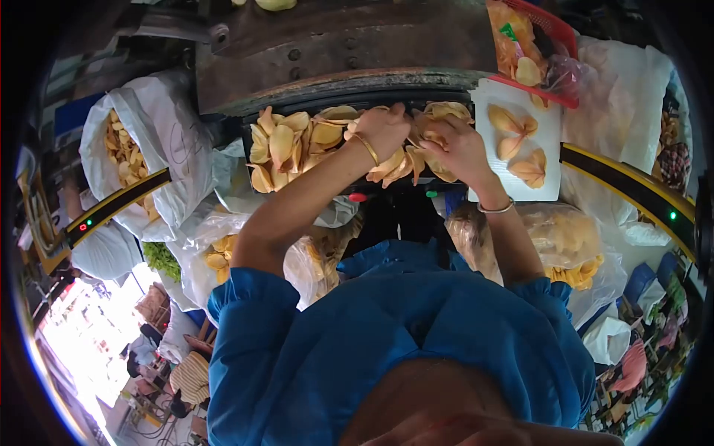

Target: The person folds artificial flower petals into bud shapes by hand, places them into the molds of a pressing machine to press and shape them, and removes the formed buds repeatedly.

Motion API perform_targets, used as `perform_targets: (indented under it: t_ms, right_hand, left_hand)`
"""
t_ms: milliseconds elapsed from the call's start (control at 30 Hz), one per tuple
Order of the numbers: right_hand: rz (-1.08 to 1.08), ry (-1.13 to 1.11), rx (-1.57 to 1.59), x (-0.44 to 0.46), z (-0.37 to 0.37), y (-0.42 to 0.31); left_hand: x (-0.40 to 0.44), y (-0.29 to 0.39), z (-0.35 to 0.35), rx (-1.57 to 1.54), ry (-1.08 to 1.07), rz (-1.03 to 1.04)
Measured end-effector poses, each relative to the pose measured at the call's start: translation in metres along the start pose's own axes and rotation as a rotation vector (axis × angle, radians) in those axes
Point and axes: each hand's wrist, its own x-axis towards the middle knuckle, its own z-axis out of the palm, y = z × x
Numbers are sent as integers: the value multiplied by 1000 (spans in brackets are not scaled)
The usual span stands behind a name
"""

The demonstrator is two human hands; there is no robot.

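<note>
A dark tray (249, 160) in front of me holds a heap of thin, curved, cream-to-orange petal-shaped pieces (281, 145). Over the middle of it is my left hand (383, 130), with a gold bangle at the wrist. Its fingers are curled and closed, and what they hold is hidden. Close beside it, my right hand (452, 145), below a silver bangle, has its fingers closed around an orange petal-shaped piece (433, 138). A white board (547, 141) to the right carries several flower-like clusters (528, 169) of joined petals.
Behind the tray runs a thick dark beam (342, 56). A red basket (571, 48) with bagged pieces stands at the back right. White sacks of pieces (175, 134) flank me, and clear plastic bags (561, 230) lie lower down. Yellow-black bars (625, 175) reach in from both sides.
</note>
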Motion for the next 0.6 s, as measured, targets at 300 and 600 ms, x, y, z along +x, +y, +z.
perform_targets:
  t_ms: [300, 600]
  right_hand:
    - [148, 155, 463, 23, -12, -13]
    - [129, -83, 609, 80, -27, -39]
  left_hand:
    - [-11, -39, -75, -697, 60, -174]
    - [-19, -16, -86, -1522, 216, -592]
